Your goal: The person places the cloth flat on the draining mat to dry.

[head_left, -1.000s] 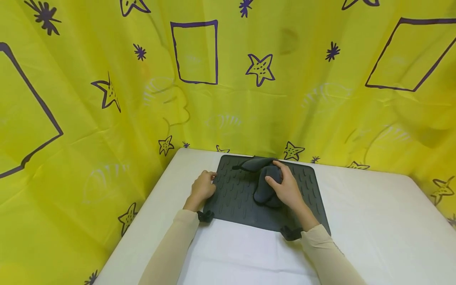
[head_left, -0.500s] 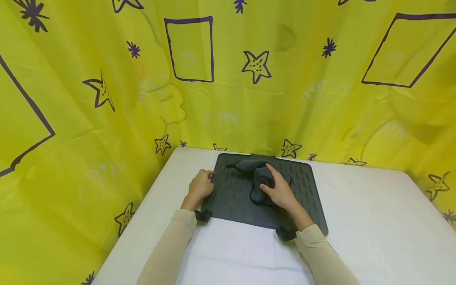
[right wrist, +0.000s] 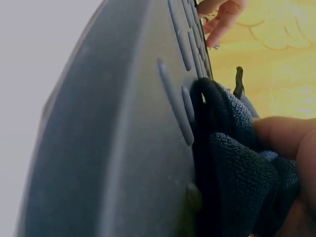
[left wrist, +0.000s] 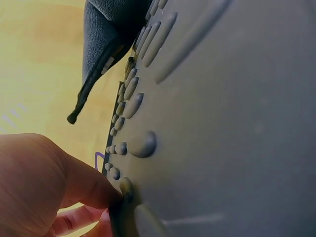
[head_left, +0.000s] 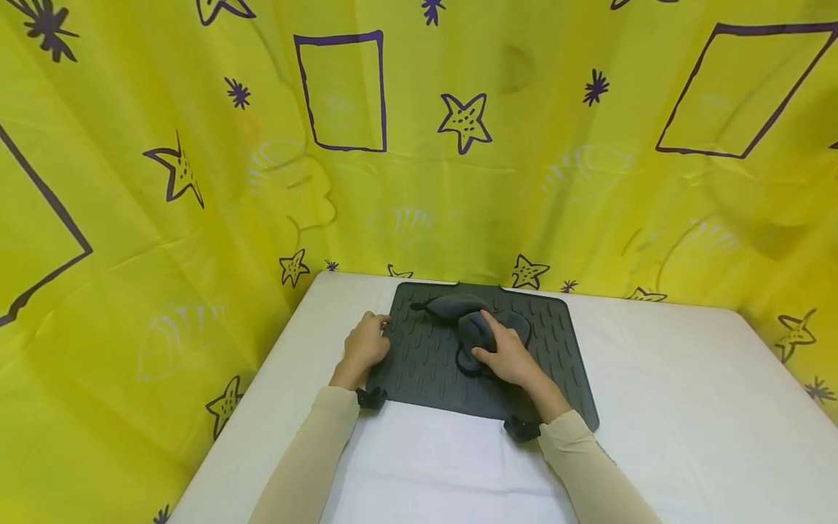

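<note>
Table (head_left: 687, 378) flanks mat (head_left: 425, 375); left fingers (left wrist: 74, 221) pinch mat edge.

Dark grey cloth (head_left: 476, 333), plush, black-edged: bunched into folds, gripped in right hand (head_left: 509, 355), one narrow tip pointing left. Rests on far middle part of mat (head_left: 419, 364). Mat dark grey, rectangular, rounded corners, raised oblong ridges, flat on white surface (head_left: 668, 386).

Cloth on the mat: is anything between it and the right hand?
Nothing visible: the right hand grips the cloth directly, over the mat. The left hand pinches the mat's left edge, apart from the cloth.
</note>
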The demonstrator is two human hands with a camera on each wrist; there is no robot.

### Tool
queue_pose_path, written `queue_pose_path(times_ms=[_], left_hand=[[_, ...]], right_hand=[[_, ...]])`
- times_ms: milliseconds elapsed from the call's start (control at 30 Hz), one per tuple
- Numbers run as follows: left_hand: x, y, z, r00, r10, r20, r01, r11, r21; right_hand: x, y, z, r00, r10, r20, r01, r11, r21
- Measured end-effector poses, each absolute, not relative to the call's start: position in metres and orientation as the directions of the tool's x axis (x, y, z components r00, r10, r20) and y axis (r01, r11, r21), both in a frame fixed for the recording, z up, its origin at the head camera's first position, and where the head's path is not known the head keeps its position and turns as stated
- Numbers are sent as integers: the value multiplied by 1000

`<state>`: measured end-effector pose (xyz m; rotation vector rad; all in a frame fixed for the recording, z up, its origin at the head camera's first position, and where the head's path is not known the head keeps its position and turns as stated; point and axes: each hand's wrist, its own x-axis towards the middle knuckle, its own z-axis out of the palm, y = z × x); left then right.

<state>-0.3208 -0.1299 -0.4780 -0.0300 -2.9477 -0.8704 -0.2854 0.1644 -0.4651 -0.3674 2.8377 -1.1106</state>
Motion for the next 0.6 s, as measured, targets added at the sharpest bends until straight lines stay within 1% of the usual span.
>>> queue_pose_path(times_ms=[167,267,433,600], left_hand=[[-322,-129,-478,-998,-3,64,31,849,528],[-322,-129,-477,-998,-10,65,25,852,523],[-321,-129,-476,-997,3,71,40,854,519],[-320,-130,-474,-997,22,76,59,849,525]], right_hand=[[-287,167,-469,-952,-302,48,-259,715,-649],[-287,169,-470,-945,-324,46,-274,705,-654],[-286,177,-462,-935,-355,8,-256,657,-709],[-284,193,-448,-918,-396,26,-269,573,-774]])
